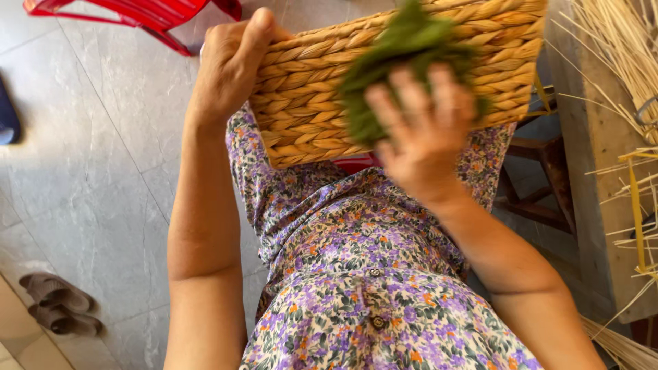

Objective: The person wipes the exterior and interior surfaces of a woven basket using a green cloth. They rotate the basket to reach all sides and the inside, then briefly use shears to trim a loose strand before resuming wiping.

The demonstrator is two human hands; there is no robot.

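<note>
A woven basket (315,82) of thick braided straw-coloured fibre sits tipped on the person's lap, its side facing up. The left hand (229,65) has its grip clamped over the basket's upper left edge, thumb on the rim. The right hand (421,130) presses a green cloth (404,51) flat against the weave, fingers spread and blurred, the cloth pinned under the palm. Below is a floral dress (356,274) in purple and orange. To the right, loose pale reeds (617,48) lie on a wooden surface (600,171). A red plastic chair (137,14) stands on the grey tiled floor (103,171), with brown sandals (58,301) at the lower left.
</note>
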